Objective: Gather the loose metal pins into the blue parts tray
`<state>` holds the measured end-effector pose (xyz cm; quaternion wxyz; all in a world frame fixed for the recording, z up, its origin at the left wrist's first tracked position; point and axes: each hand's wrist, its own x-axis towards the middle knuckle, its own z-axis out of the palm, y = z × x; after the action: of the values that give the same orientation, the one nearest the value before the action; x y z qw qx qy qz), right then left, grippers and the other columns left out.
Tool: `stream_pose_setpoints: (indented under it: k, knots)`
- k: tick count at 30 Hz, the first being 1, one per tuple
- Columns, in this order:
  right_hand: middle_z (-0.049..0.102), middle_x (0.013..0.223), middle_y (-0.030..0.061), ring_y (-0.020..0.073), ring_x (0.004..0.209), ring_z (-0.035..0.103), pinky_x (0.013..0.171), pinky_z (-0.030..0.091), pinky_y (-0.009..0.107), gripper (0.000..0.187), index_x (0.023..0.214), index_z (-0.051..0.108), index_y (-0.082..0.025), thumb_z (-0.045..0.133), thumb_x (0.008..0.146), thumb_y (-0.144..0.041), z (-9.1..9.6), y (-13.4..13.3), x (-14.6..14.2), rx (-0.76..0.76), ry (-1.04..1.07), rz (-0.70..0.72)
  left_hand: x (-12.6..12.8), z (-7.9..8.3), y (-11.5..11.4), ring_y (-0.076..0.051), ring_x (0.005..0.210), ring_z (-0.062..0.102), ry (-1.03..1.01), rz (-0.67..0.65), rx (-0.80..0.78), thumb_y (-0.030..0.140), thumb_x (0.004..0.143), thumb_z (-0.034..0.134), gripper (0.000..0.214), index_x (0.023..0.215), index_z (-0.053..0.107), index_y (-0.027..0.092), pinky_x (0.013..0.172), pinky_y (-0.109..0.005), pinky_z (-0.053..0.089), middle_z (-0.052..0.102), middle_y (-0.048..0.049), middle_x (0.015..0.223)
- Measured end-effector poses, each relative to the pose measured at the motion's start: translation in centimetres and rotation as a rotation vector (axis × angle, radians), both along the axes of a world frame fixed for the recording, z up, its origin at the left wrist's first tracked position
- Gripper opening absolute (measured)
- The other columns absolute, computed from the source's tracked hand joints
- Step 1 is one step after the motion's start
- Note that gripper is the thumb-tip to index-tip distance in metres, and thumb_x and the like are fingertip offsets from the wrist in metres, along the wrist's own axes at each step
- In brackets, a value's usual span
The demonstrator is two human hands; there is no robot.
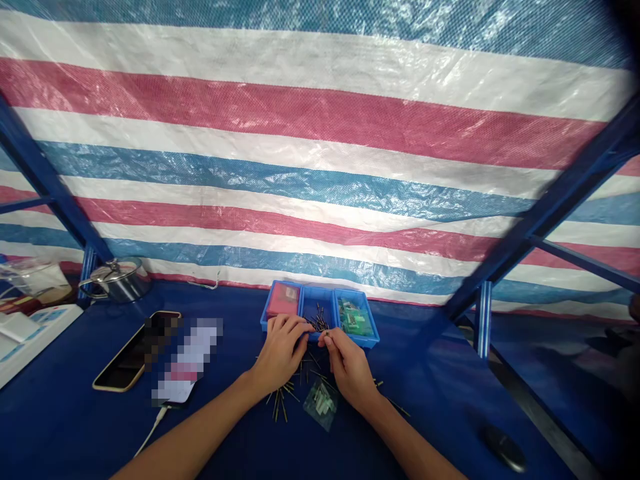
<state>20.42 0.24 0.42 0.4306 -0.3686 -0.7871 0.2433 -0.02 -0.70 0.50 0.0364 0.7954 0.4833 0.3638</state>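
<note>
My left hand [283, 348] is at the front of a blue three-part tray [371, 345], its fingers curled together near the middle compartment. Just to its right, my right hand [349, 367] has thumb and forefinger pinched close to the left fingertips. Whatever lies in the two pinches is too small to make out. Thin dark metal rods [320, 317] with brass-coloured parts rest in the middle compartment. More loose rods [281, 403] are scattered on the table below my hands. A clear bag [321, 405] of small pale pieces lies between my forearms.
The tray's left compartment holds a red packet [283, 301], its right one green packets [356, 317]. Leftward on the blue table [225, 443] are two phones [137, 350], one cabled, a steel pot [120, 280] and a power strip [37, 340]. A black mouse [504, 448] lies front right.
</note>
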Motion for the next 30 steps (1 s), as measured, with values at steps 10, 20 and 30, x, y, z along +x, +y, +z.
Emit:
stream_pose_setpoints:
  k: [10, 20, 30]
  knots:
    - [0.069, 0.106, 0.0071, 0.023, 0.094, 0.07, 0.084, 0.059, 0.034, 0.028, 0.117, 0.07, -0.028, 0.042, 0.113, -0.027, -0.2, 0.1, -0.2, 0.052, 0.039, -0.01, 0.2, 0.2, -0.1, -0.026, 0.112, 0.057, -0.021, -0.006, -0.012, 0.021, 0.109, 0.048, 0.022, 0.119, 0.067, 0.027, 0.095, -0.045, 0.043, 0.069, -0.0052, 0.121]
    - [0.069, 0.106, 0.0077, 0.0238, 0.098, 0.069, 0.087, 0.059, 0.035, 0.029, 0.114, 0.074, -0.028, 0.045, 0.113, -0.03, -0.3, 0.9, 0.0, 0.086, 0.079, -0.045, 0.2, -0.1, 0.2, -0.027, 0.112, 0.058, -0.051, -0.02, -0.013, 0.02, 0.109, 0.049, 0.022, 0.118, 0.067, 0.028, 0.093, -0.045, 0.045, 0.069, -0.0056, 0.118]
    - [0.068, 0.096, 0.006, 0.0216, 0.087, 0.068, 0.079, 0.056, 0.031, 0.027, 0.114, 0.076, -0.026, 0.05, 0.112, -0.034, -0.6, 1.1, 0.1, 0.08, 0.08, -0.072, 0.2, 0.0, 0.2, -0.025, 0.112, 0.058, -0.022, -0.017, -0.007, 0.02, 0.109, 0.049, 0.025, 0.125, 0.066, 0.028, 0.094, -0.043, 0.045, 0.07, -0.0041, 0.12]
